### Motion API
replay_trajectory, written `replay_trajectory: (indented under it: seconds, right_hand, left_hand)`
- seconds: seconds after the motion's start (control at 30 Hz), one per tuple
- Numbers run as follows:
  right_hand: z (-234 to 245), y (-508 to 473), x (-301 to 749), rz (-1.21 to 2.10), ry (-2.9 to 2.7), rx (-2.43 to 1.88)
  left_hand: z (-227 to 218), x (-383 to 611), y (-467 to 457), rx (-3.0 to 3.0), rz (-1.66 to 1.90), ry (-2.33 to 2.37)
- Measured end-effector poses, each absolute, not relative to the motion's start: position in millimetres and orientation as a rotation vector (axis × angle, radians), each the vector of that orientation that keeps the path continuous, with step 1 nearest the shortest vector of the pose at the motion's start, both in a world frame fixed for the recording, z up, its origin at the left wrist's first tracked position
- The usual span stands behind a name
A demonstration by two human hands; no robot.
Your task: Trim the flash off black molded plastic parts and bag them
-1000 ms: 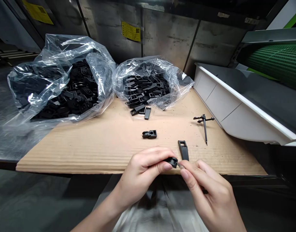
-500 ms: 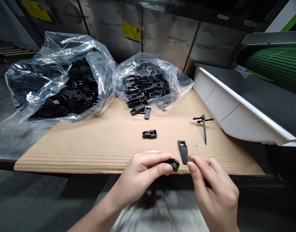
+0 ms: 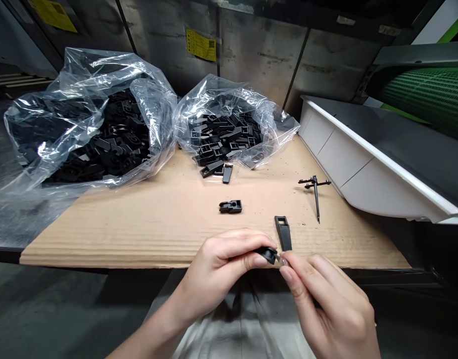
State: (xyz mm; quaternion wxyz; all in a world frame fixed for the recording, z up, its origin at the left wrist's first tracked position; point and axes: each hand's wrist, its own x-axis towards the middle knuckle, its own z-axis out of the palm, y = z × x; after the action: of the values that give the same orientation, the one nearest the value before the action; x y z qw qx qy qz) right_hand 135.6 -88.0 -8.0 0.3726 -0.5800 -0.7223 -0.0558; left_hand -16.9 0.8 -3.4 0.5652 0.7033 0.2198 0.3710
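- Left hand (image 3: pixel 217 269) grips a black part (image 3: pixel 268 255) between thumb and fingers, just above the front edge of the cardboard (image 3: pixel 101 244).
- Right hand (image 3: pixel 326 306) pinches a small metal piece (image 3: pixel 283 261) between thumb and forefinger, its other fingers curled loosely. The piece meets the end of the black part; too small to tell whether it has entered.
- Laid out on the cardboard: a notched block (image 3: pixel 230 206), an open frame (image 3: pixel 283 233) near the hands, and a spike with a crossbar (image 3: pixel 315 193) toward the right.
- Left to handle, as it stands: two plastic bags, a large one (image 3: pixel 88 127) and a smaller one (image 3: pixel 229 122), both heaped with black parts.
- A few loose parts (image 3: pixel 214 168) spill from the smaller bag's mouth onto the cardboard.
- A white tray (image 3: pixel 363 172) stands along the cardboard's right side.
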Motion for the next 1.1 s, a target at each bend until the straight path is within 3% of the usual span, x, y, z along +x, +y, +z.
replay_trajectory:
  seconds: [0.27,0.33,0.53,0.9,1.1]
  right_hand:
    - [-11,-84,135,-0.399,-1.682,-1.479]
    - [-10,-84,136,-0.282,-1.608,-1.481]
    - [-6,-92,132,0.485,-1.378,-1.555]
    - [-2,-91,132,0.535,-1.505,-1.668]
    - [12,-85,144,0.838,-1.599,-1.687]
  left_hand:
    - [3,-21,4,1.573,0.654,0.536]
    - [3,-21,5,1.611,0.688,0.523]
    - [-11,-17,-1,1.885,1.051,0.494]
    - [-16,-16,-2,2.149,1.129,0.313]
    - [-17,-16,1,2.168,1.090,0.223]
